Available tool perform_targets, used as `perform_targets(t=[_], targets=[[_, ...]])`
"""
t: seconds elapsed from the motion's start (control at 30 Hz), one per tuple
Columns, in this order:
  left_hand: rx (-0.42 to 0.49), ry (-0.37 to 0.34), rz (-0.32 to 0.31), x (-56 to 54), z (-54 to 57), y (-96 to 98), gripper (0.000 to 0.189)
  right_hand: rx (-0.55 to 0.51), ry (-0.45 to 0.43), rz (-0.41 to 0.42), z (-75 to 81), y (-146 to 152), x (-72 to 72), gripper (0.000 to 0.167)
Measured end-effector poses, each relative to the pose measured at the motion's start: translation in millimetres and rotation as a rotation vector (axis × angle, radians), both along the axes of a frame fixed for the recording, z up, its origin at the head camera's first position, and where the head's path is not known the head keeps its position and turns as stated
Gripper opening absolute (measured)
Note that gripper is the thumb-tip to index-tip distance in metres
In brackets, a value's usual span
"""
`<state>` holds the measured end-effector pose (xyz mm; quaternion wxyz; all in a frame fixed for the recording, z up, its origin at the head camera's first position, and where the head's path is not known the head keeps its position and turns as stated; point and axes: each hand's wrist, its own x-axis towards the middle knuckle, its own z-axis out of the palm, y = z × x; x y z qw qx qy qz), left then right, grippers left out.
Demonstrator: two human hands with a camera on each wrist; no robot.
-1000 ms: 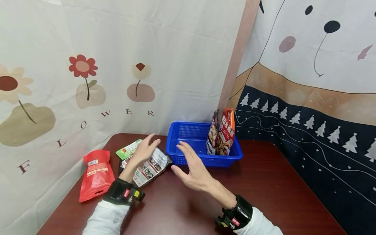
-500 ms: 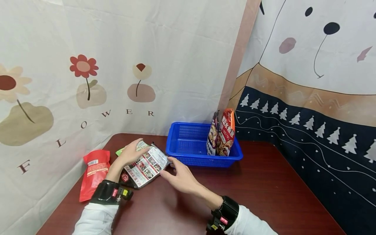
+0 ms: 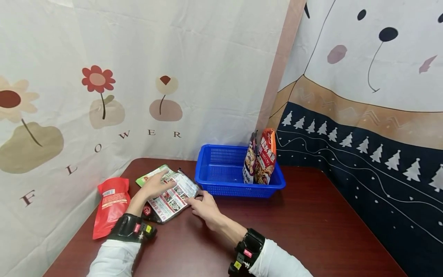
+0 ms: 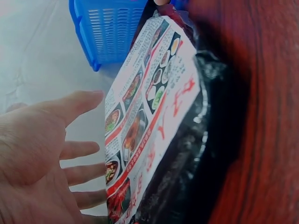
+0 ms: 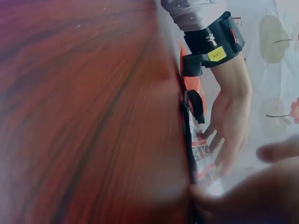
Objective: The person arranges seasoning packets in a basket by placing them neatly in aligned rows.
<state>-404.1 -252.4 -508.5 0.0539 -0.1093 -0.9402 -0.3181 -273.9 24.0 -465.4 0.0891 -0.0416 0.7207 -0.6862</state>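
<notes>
A black food packet [image 3: 174, 196] with a white printed label of dish pictures lies on the table, partly over a green-and-white packet [image 3: 142, 180]. My left hand [image 3: 155, 188] is over its left part, with the fingers extended; in the left wrist view the thumb and fingers [image 4: 79, 149] point at the label side. At the packet's right corner, my right hand [image 3: 206, 209] pinches the edge between thumb and bent fingers. The right wrist view has this hand [image 5: 266, 196] large and blurred at the packet's end [image 5: 203, 161], with the left hand beyond.
Behind the packet's right end stands a blue plastic basket [image 3: 221, 188]. Two upright food bags, a dark purple one [image 3: 250, 161] and a red-orange one [image 3: 266, 157], stand in its right side. A red pouch [image 3: 112, 207] lies at the table's left edge. Printed cloths hang behind.
Both hands came down and leftward to the black packet. The right hand moved from above the table to the packet's right corner, its fingers closing there. Basket and bags stayed put.
</notes>
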Motion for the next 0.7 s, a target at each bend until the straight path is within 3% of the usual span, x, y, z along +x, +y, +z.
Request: perform_targets(t=[0.07, 0.13, 0.4, 0.6, 0.7], targets=[[0.000, -0.029, -0.004, -8.6, -7.3, -4.5, 0.106, -0.061, -0.038, -0.026, -2.5, -4, -2.5, 0.084], [-0.005, -0.019, -0.002, -33.7, -34.5, -17.6, 0.117, -0.106, -0.068, -0.041, -3.4, -6, -4.4, 0.088], [-0.037, -0.037, 0.016, -32.1, -32.5, -15.4, 0.118, -0.245, -0.154, -0.046, -4.9, -10, -14.1, 0.051], [-0.026, -0.046, 0.049, -35.0, -33.9, -17.6, 0.116, -0.252, -0.173, -0.046, -6.9, -10, -19.3, 0.046], [-0.021, -0.051, 0.039, -30.1, -28.3, -15.8, 0.110, -0.237, -0.165, -0.045, -6.5, -11, -20.0, 0.040]])
